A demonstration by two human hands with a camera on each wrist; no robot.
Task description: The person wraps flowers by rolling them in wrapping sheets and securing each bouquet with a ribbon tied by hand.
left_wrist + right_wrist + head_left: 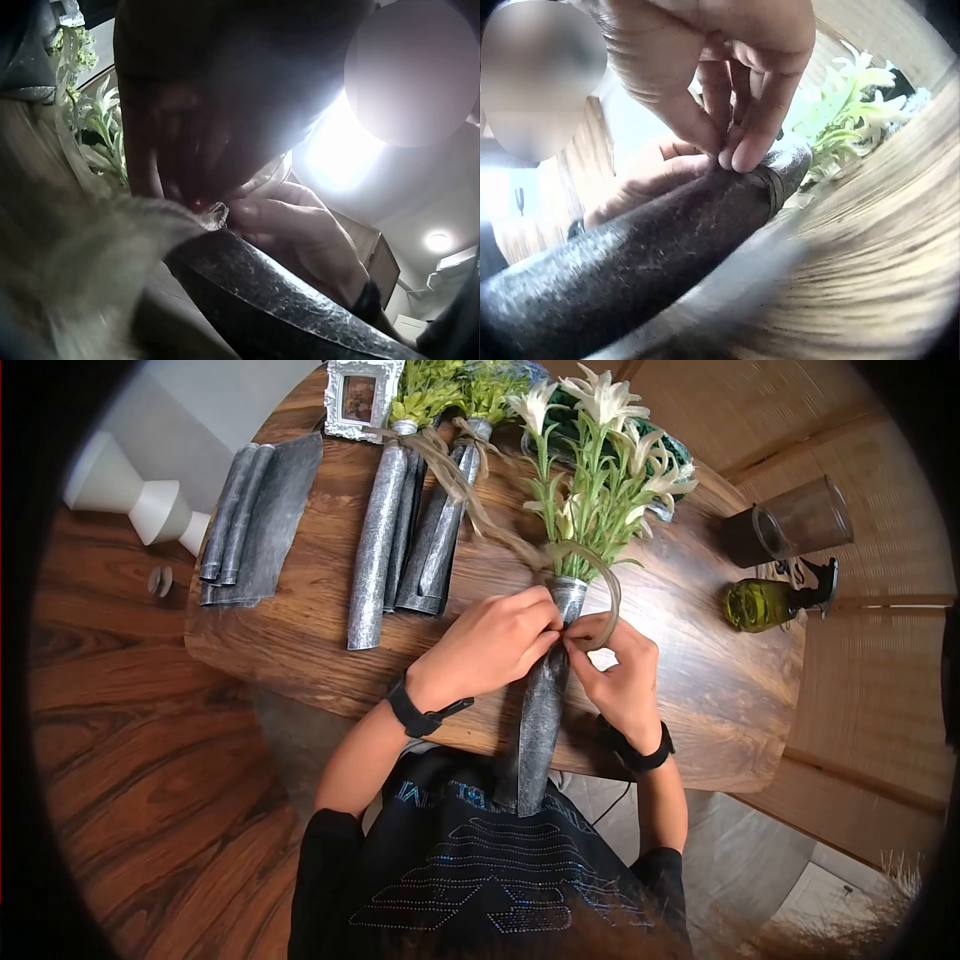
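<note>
A bouquet of white artificial lilies [600, 490] lies over the table's near edge, its stems rolled in dark grey speckled wrapping [540, 720]. Brown ribbon [774, 191] circles the wrapping just below the flowers. My left hand [495, 640] pinches the ribbon from the left at the wrapping's neck. Facing it, my right hand [620, 670] pinches the ribbon between thumb and fingers, and a ribbon loop [615, 600] arches above that hand. Fingertips of both hands meet close over the wrapping in the right wrist view; the small bit of ribbon between them is mostly hidden.
Two wrapped bouquets [380, 540] with yellow-green flowers lie at the back left, beside a white photo frame [362, 400]. Rolled grey sheets [265, 510] are at the table's left edge. A dark translucent container [810, 520] and a green bottle [755, 605] stand at right.
</note>
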